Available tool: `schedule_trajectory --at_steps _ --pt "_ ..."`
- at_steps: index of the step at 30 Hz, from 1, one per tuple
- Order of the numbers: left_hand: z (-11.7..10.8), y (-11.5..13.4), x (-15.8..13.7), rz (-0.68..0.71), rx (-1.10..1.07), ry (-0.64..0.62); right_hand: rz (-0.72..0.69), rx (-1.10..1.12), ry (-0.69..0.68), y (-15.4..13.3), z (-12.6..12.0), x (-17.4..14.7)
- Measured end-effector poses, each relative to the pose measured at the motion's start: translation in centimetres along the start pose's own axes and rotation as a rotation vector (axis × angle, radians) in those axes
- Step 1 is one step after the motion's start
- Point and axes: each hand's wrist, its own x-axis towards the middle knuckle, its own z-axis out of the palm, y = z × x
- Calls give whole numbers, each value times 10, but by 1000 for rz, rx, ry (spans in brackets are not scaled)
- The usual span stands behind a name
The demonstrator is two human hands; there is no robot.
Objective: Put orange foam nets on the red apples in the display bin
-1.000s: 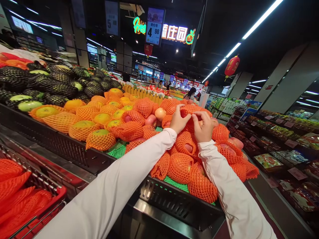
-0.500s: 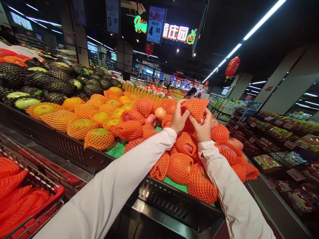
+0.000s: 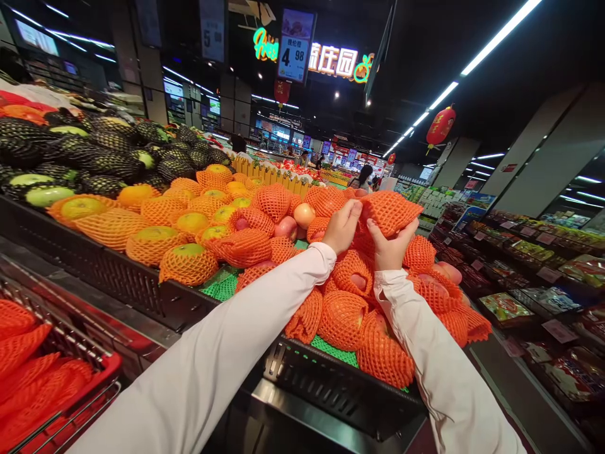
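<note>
An orange foam fruit net (image 3: 391, 212), bulging as if around a fruit, is held above the apple pile. My right hand (image 3: 393, 244) grips it from below, thumb on the near side and fingers at its right end. My left hand (image 3: 341, 228) is closed at the net's left end, fingers pressed together; its exact grip is partly hidden. Whatever is inside the net does not show. Under my hands lie several apples in orange foam nets (image 3: 341, 318). A bare apple (image 3: 286, 228) and a paler yellowish one (image 3: 304, 215) sit left of them.
Netted orange-yellow fruits (image 3: 189, 263) fill the black display tray (image 3: 331, 391) to the left, with dark-netted green fruits (image 3: 113, 157) beyond. A red-rimmed basket (image 3: 111, 366) with orange nets stands at lower left. Packaged-goods shelves (image 3: 543, 302) line the right.
The held net has shifted right and tilted, with my right hand moving along. My left hand has drawn back to its left end, and its fingers have closed together.
</note>
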Motion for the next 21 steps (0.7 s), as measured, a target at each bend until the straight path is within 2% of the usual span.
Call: schedule_trajectory --at_steps 4,8,11,14,21 --pt "1 -1 2 32 139 -71 115 177 42 -1 0 2" --pt "2 4 0 25 404 -36 211 257 13 -1 2 3" --pt "0 7 -2 -15 537 7 233 251 6 -1 3 5" --pt "-2 9 -2 -22 569 29 263 241 -10 -3 4 7" --pt "-6 14 -3 103 704 29 250 234 -18 -8 2 8"
